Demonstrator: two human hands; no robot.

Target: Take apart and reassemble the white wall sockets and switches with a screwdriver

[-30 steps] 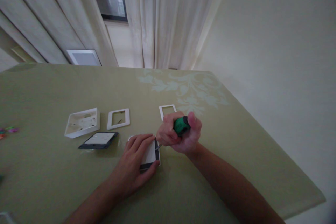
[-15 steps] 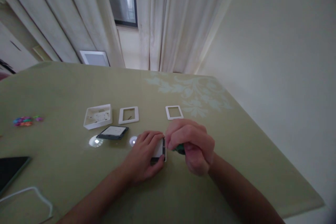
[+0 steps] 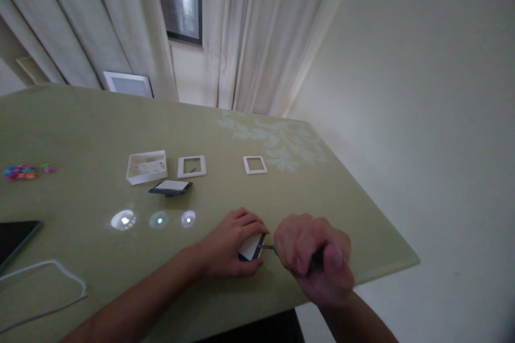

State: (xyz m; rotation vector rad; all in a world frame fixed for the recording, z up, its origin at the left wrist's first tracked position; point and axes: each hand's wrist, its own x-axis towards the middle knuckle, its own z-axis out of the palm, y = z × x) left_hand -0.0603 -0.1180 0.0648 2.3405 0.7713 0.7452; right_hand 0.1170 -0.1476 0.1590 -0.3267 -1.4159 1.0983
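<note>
My left hand (image 3: 235,241) grips a small wall switch (image 3: 250,247) with a white face and dark edges, its fingers and thumb at opposite sides. A screwdriver (image 3: 267,247) with a green and black handle is wrapped in my right hand (image 3: 314,254). Its metal shaft points left, and the tip meets the switch's right edge. Another wall switch (image 3: 172,186), white on a dark base, lies farther back to the left. Behind it stands an open white box (image 3: 147,175). Two white square frames lie nearby, the left frame (image 3: 181,168) and the right frame (image 3: 255,172).
Small colourful pieces (image 3: 22,172) lie at the table's far left. A dark flat device (image 3: 16,238) and a white cable (image 3: 44,263) are at the near left. The table's right edge runs alongside a pale wall (image 3: 422,118); curtains (image 3: 257,27) hang behind.
My view has shifted. My right hand has moved right and lower relative to the switch, exposing the screwdriver's shaft. The switch in my left hand is now tilted.
</note>
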